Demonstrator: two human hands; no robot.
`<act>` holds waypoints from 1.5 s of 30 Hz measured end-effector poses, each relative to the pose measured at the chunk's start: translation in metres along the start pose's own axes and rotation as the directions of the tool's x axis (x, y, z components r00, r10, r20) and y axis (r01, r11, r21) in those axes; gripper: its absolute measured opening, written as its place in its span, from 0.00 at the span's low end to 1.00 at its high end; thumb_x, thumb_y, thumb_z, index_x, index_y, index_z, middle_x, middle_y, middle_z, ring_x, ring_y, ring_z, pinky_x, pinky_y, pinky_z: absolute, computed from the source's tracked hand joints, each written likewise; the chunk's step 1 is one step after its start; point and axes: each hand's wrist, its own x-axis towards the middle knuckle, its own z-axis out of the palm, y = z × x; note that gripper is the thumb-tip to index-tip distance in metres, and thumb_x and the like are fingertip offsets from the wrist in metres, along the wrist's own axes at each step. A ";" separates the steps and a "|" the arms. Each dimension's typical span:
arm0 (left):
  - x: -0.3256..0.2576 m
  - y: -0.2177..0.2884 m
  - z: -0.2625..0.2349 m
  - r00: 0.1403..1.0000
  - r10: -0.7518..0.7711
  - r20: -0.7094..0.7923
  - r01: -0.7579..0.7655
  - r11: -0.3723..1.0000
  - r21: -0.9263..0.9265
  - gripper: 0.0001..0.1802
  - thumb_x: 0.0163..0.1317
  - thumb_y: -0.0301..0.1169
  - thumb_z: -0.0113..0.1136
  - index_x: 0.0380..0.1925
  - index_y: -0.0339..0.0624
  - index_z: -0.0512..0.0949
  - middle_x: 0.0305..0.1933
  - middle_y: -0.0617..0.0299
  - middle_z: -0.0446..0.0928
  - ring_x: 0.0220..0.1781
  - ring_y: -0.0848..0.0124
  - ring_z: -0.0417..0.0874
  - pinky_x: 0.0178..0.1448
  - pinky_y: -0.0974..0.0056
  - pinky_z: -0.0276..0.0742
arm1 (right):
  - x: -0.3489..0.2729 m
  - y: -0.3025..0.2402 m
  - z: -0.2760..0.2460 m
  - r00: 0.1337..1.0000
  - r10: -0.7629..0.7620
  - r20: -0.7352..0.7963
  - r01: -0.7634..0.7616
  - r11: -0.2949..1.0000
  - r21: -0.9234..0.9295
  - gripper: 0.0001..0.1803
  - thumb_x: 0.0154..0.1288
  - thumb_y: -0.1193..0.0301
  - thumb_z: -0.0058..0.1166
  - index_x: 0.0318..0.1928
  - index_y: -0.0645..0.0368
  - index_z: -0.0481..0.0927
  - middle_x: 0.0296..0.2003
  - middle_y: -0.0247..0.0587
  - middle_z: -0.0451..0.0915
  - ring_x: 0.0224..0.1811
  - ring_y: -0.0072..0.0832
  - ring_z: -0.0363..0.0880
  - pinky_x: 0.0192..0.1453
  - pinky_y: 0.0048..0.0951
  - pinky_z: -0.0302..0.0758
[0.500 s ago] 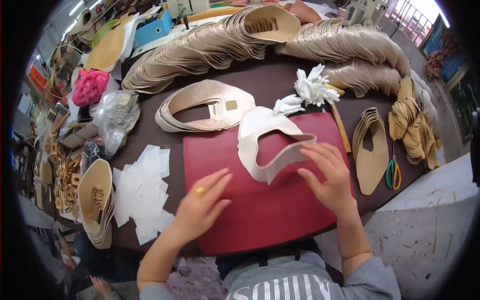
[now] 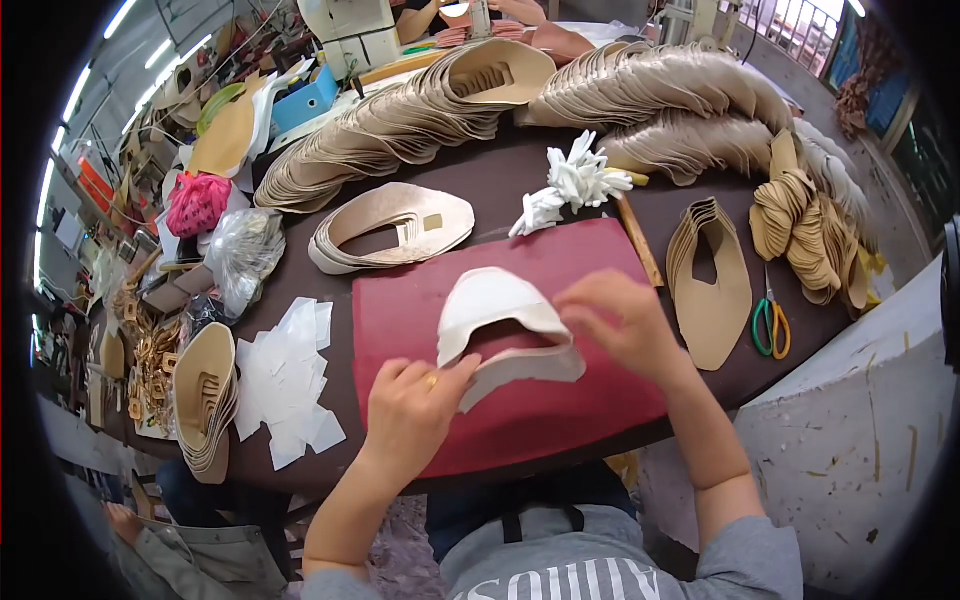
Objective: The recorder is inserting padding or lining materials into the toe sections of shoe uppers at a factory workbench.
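The room is arranged around a dark brown worktable (image 2: 480, 165), its near edge curved by the lens. Beyond its far left, a pale ceiling is lit by white fluorescent tubes (image 2: 73, 80), several of them set in rows. Past its far right, a barred window (image 2: 800, 30) is filled with bright light. Beyond its far edge, a cream-coloured machine (image 2: 348, 20) is placed. Its right side is flanked by a white block (image 2: 840, 430), whose surface is scuffed and streaked with brown. Below its near edge, a mottled greyish-purple surface (image 2: 405, 560) is seen; whether it is floor cannot be told.
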 end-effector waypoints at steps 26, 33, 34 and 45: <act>0.160 -0.076 0.180 0.979 -0.059 0.196 0.166 0.790 -0.590 0.25 0.61 0.27 0.55 0.60 0.40 0.71 0.55 0.53 0.78 0.45 0.60 0.82 0.48 0.63 0.76 | 0.077 0.120 0.018 0.855 0.511 -0.093 -0.504 0.859 0.086 0.11 0.54 0.76 0.62 0.40 0.62 0.83 0.32 0.36 0.80 0.29 0.20 0.75 0.37 0.20 0.73; 0.153 -0.048 0.144 0.989 -0.135 -0.061 0.083 0.843 -0.532 0.20 0.61 0.28 0.56 0.54 0.39 0.76 0.48 0.54 0.81 0.42 0.58 0.82 0.47 0.62 0.76 | 0.031 0.062 -0.013 0.841 0.525 -0.131 -0.489 0.842 0.229 0.13 0.56 0.80 0.61 0.43 0.63 0.81 0.35 0.35 0.82 0.31 0.19 0.75 0.38 0.18 0.73; 0.149 -0.039 0.134 0.976 -0.133 -0.174 0.022 0.848 -0.530 0.19 0.61 0.29 0.56 0.53 0.39 0.77 0.46 0.55 0.82 0.41 0.59 0.82 0.47 0.62 0.76 | 0.022 0.054 -0.018 0.841 0.518 -0.157 -0.464 0.839 0.284 0.13 0.56 0.81 0.61 0.44 0.63 0.80 0.35 0.36 0.82 0.31 0.20 0.75 0.39 0.18 0.73; 0.048 0.038 0.009 0.826 -0.192 0.530 0.564 0.304 -0.768 0.23 0.58 0.23 0.61 0.56 0.35 0.74 0.36 0.60 0.83 0.36 0.72 0.83 0.42 0.72 0.76 | -0.045 -0.029 0.015 0.872 0.460 -0.168 -0.195 0.641 0.743 0.12 0.59 0.83 0.60 0.45 0.66 0.80 0.35 0.36 0.82 0.36 0.20 0.78 0.43 0.16 0.74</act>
